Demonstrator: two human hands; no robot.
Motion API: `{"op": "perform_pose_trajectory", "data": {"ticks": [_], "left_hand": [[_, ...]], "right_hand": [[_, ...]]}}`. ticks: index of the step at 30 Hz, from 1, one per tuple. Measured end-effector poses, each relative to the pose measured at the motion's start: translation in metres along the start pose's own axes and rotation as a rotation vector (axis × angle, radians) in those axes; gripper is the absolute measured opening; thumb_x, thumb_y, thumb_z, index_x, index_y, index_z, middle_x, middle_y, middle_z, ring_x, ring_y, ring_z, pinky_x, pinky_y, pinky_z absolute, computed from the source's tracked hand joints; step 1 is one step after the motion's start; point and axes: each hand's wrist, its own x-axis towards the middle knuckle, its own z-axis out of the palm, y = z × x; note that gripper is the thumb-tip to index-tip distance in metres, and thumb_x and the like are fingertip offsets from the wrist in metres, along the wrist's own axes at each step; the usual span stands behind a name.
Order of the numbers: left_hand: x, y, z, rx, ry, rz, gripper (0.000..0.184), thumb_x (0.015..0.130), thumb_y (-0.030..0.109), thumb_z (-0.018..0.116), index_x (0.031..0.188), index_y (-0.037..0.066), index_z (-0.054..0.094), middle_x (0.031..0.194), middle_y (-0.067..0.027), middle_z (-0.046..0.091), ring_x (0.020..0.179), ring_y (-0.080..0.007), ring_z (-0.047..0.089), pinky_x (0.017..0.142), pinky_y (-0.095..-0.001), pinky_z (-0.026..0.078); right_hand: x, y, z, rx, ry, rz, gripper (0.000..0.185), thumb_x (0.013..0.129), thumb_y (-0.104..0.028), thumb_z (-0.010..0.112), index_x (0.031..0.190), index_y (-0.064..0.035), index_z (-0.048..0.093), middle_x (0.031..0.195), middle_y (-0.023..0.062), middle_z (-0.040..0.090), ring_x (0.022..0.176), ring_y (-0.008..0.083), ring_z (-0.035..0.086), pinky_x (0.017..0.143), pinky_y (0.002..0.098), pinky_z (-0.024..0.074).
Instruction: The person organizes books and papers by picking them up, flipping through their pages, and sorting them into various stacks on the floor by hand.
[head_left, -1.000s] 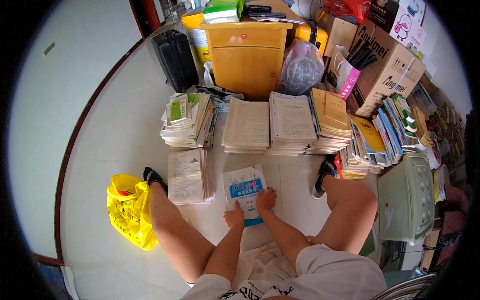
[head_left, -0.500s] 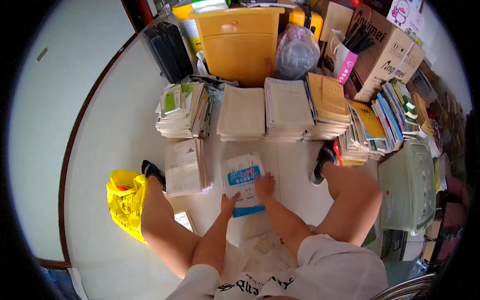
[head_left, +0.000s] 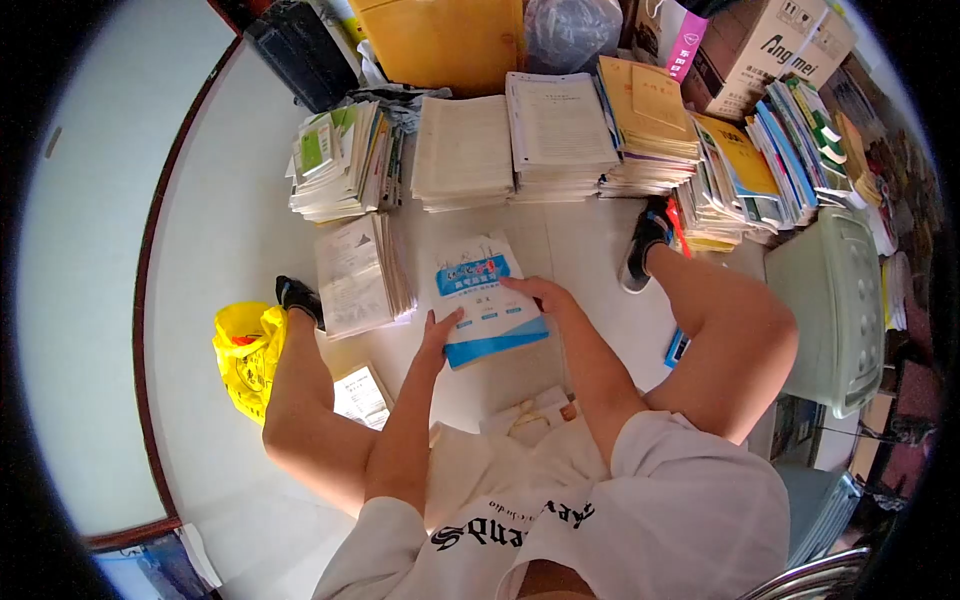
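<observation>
A white and blue paperback book [head_left: 485, 318] is between my two hands, its cover facing up in front of me. My left hand [head_left: 438, 332] grips its left edge near the lower corner, thumb on the cover and the other fingers hidden beneath. On the opposite edge, my right hand [head_left: 540, 291] holds the book with its thumb over the cover. A stack of worn papers or booklets [head_left: 352, 280] stands on the floor to the left of the book. Beyond the book are a stack with a plain pale top [head_left: 462, 150] and a stack with a printed top sheet [head_left: 560, 125].
Brown-covered books [head_left: 645, 110] and leaning books [head_left: 735, 160] continue the row rightward. A lidded pale green bin [head_left: 825, 310] stands right of my knee. By my left foot is a yellow plastic bag [head_left: 248, 360]; a small booklet [head_left: 362, 395] lies near my left leg.
My right hand has shifted from over the cover to the book's right edge. My left hand stays at the left edge. The camera view has tilted down, so the stacks appear higher.
</observation>
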Motion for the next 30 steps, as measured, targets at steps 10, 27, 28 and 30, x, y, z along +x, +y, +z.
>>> {"op": "perform_pose_trajectory", "data": {"ticks": [10, 27, 28, 30], "left_hand": [[0.013, 0.036, -0.001, 0.639, -0.061, 0.799, 0.072, 0.074, -0.001, 0.082, 0.132, 0.000, 0.039, 0.116, -0.0129, 0.063, 0.106, -0.0217, 0.063, 0.089, -0.0352, 0.053], [0.047, 0.033, -0.003, 0.369, -0.063, 0.635, 0.052, 0.072, -0.005, 0.081, 0.119, 0.003, 0.061, 0.109, -0.0058, 0.069, 0.101, -0.0183, 0.063, 0.088, -0.0324, 0.052], [0.048, 0.032, -0.002, 0.365, -0.066, 0.639, 0.052, 0.072, -0.005, 0.081, 0.119, 0.003, 0.061, 0.109, -0.0058, 0.069, 0.101, -0.0183, 0.063, 0.088, -0.0324, 0.052], [0.048, 0.027, -0.001, 0.426, -0.087, 0.528, 0.050, 0.074, -0.001, 0.082, 0.120, 0.003, 0.061, 0.110, -0.0058, 0.068, 0.102, -0.0193, 0.063, 0.089, -0.0329, 0.052]], "right_hand": [[-0.023, -0.020, 0.030, -0.049, 0.104, -0.581, 0.054, 0.081, -0.011, 0.082, 0.128, -0.0051, 0.057, 0.118, 0.0097, 0.068, 0.108, 0.0222, 0.064, 0.091, 0.0375, 0.0539], [-0.035, -0.053, 0.024, -0.382, 0.059, -0.747, 0.055, 0.071, -0.004, 0.087, 0.120, -0.0054, 0.064, 0.113, 0.0043, 0.069, 0.108, 0.0179, 0.063, 0.093, 0.0354, 0.0535], [-0.021, -0.046, 0.011, -0.386, 0.062, -0.750, 0.055, 0.071, -0.004, 0.087, 0.120, -0.0054, 0.064, 0.113, 0.0043, 0.069, 0.108, 0.0179, 0.063, 0.093, 0.0354, 0.0535], [0.012, -0.026, -0.014, -0.417, 0.149, -0.588, 0.050, 0.075, -0.004, 0.085, 0.120, -0.0047, 0.063, 0.114, 0.0053, 0.068, 0.106, 0.0172, 0.064, 0.091, 0.0350, 0.0545]]}}
